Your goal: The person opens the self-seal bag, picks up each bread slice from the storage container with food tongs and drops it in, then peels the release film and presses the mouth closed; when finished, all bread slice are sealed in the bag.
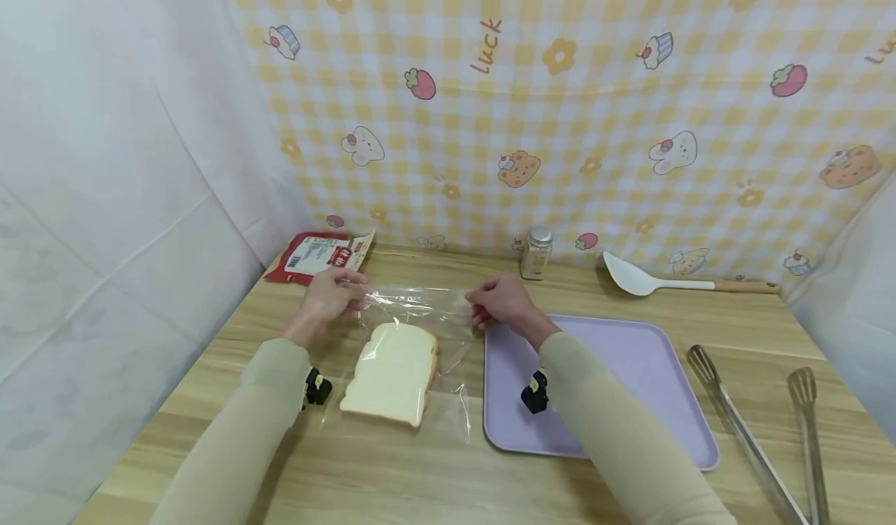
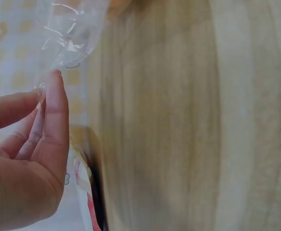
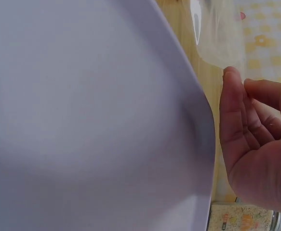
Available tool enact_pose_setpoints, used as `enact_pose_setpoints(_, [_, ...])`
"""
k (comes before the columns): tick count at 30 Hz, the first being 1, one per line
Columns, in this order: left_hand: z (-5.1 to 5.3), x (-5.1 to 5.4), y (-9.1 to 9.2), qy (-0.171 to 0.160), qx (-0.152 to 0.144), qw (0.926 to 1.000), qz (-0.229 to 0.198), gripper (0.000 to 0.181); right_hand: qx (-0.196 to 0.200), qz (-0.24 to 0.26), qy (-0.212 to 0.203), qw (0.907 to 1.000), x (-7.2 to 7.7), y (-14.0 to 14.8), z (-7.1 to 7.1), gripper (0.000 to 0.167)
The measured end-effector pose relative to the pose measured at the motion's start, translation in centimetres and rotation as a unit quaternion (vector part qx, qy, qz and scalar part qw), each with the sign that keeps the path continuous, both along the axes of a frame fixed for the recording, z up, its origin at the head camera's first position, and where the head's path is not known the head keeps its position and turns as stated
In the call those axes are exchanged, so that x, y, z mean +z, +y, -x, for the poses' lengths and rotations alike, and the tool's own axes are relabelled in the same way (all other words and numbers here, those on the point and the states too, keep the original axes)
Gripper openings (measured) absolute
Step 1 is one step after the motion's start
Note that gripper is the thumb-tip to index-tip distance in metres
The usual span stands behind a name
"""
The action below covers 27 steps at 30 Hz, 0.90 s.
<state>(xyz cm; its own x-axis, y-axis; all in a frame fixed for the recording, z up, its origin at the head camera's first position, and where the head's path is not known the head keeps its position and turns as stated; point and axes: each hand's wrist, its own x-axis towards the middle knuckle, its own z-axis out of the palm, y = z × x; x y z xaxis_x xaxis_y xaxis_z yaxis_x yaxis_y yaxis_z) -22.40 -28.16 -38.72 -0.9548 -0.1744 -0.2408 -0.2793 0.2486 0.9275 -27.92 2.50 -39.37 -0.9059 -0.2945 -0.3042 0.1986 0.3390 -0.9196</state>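
A clear plastic bag [image 1: 448,400] lies on the wooden table with a slice of white bread [image 1: 393,373] inside it. My left hand [image 1: 332,298] pinches the bag's far left corner between thumb and fingers; in the left wrist view the thumb and forefinger of the left hand [image 2: 34,139] meet on the crinkled film [image 2: 70,33]. At the far right corner, my right hand [image 1: 502,304] pinches the film too, beside the tray's upper left corner. The right wrist view shows the right hand [image 3: 256,139] with thumb and forefinger at the bag's edge [image 3: 217,33].
A lilac tray [image 1: 609,385] stands right of the bag. Behind are a red and white packet [image 1: 318,257], a small jar with a metal lid [image 1: 537,253] and a white spatula with wooden handle [image 1: 633,276]. Metal tongs [image 1: 749,432] lie at the right.
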Motion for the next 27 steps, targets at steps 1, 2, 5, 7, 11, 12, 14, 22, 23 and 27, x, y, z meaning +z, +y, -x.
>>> enact_pose_setpoints(1, [0.1, -0.1, 0.0, -0.001, -0.002, 1.0000, 0.006, 0.033, -0.001, -0.005, 0.002, 1.0000, 0.0, 0.0, 0.0, 0.016])
enact_pose_setpoints(2, [0.2, -0.2, 0.0, -0.001, -0.004, 0.9999, 0.013, 0.034, -0.001, -0.008, 0.004, 1.0000, 0.0, 0.0, 0.0, 0.015])
enact_pose_setpoints(5, [0.4, -0.4, 0.1, 0.002, -0.012, 0.9994, 0.032, 0.039, 0.002, -0.019, 0.013, 0.9997, 0.0, 0.0, 0.0, 0.015])
enact_pose_setpoints(7, [0.5, -0.5, 0.3, 0.009, -0.023, 0.9984, 0.051, 0.046, 0.004, -0.026, 0.021, 0.9994, -0.1, 0.0, 0.1, 0.015])
enact_pose_setpoints(11, [0.5, -0.4, 0.6, 0.018, -0.058, 0.9933, 0.099, 0.061, 0.007, -0.049, 0.043, 0.9979, -0.3, 0.2, 0.1, 0.017])
enact_pose_setpoints(12, [0.4, -0.4, 0.7, 0.019, -0.068, 0.9914, 0.110, 0.064, 0.007, -0.057, 0.050, 0.9971, -0.4, 0.3, 0.1, 0.018])
enact_pose_setpoints(14, [0.2, -0.3, 0.7, 0.022, -0.084, 0.9876, 0.131, 0.066, 0.007, -0.069, 0.061, 0.9957, -0.6, 0.4, 0.1, 0.019])
enact_pose_setpoints(22, [-1.0, 0.1, 0.4, -0.006, -0.130, 0.9773, 0.168, 0.067, 0.001, -0.075, 0.065, 0.9950, -0.8, 0.4, 0.0, 0.016])
enact_pose_setpoints(23, [-1.1, 0.1, 0.4, -0.011, -0.133, 0.9768, 0.167, 0.068, 0.001, -0.076, 0.063, 0.9951, -0.8, 0.4, 0.0, 0.015])
enact_pose_setpoints(27, [-2.1, 0.2, 0.4, -0.017, -0.147, 0.9743, 0.169, 0.070, -0.001, -0.082, 0.056, 0.9951, -0.2, 0.7, -0.2, 0.014])
